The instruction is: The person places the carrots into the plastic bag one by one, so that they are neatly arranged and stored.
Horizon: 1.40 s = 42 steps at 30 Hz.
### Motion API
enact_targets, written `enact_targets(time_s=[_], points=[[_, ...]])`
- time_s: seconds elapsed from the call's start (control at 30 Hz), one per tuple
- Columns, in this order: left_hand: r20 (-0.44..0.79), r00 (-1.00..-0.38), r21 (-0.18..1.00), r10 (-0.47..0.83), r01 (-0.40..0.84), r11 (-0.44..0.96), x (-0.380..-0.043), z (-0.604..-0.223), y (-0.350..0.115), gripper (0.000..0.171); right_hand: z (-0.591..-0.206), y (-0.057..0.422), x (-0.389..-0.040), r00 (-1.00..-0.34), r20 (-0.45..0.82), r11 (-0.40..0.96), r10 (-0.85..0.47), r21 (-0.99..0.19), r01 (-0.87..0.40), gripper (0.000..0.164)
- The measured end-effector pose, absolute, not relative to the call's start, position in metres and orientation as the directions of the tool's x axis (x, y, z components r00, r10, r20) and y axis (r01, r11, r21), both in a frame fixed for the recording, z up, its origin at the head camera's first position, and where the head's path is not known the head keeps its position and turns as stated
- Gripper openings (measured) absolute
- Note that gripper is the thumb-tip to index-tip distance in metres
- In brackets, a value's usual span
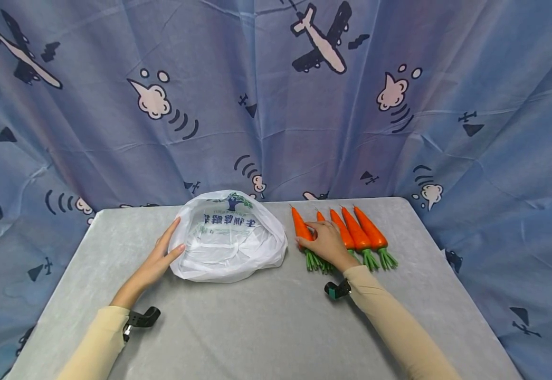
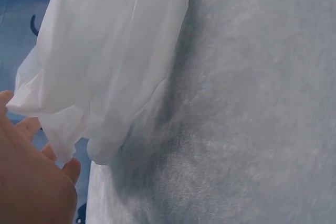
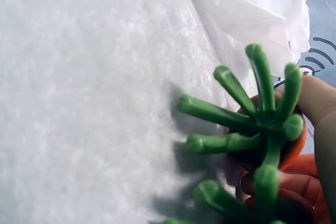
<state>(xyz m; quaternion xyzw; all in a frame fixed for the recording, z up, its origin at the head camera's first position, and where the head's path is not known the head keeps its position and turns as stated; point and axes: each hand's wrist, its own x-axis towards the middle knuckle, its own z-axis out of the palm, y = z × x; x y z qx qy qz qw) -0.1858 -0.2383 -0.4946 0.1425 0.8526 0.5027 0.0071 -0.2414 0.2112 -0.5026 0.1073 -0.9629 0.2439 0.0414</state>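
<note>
Head view: gripping the leftmost carrot [image 1: 300, 224] between thumb and fingers of the right hand [image 1: 326, 240], just right of the white bag [image 1: 228, 268] and well apart from the left hand [image 1: 154, 258]. Touching the bag's left side with that left hand, thumb and fingers spread. Beside and partly beneath the right hand, four more carrots [image 1: 370, 229] on the tabletop [image 1: 257, 327]. From the right wrist, green stems [image 3: 215, 113] fanned before the gripping fingers.
</note>
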Motion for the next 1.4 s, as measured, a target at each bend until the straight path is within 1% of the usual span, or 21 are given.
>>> enact_targets(time_s=[0.27,0.57,0.73,1.2,1.4], points=[[0.118,-0.961,0.862,0.248,0.223,0.455,-0.185,-0.494,-0.238,0.073,-0.500,0.211,-0.242,-0.973,0.139,0.848,-0.184,-0.479,-0.229,0.064],[0.092,-0.966,0.865,0.241,0.198,0.461,-0.184,-0.490,-0.239,0.075,-0.490,0.211,-0.247,-0.978,0.159,0.786,-0.138,-0.583,-0.206,0.058],[0.086,-0.967,0.864,0.240,0.192,0.466,-0.184,-0.490,-0.240,0.074,-0.479,0.209,-0.247,-0.981,0.164,0.755,-0.108,-0.629,-0.188,0.058],[0.087,-0.966,0.863,0.243,0.195,0.467,-0.184,-0.490,-0.239,0.074,-0.459,0.197,-0.236,-0.986,0.140,0.694,-0.094,-0.701,-0.166,0.055],[0.093,-0.966,0.859,0.243,0.201,0.471,-0.184,-0.490,-0.240,0.074,-0.451,0.189,-0.231,-0.984,0.147,0.684,-0.102,-0.708,-0.177,0.055]])
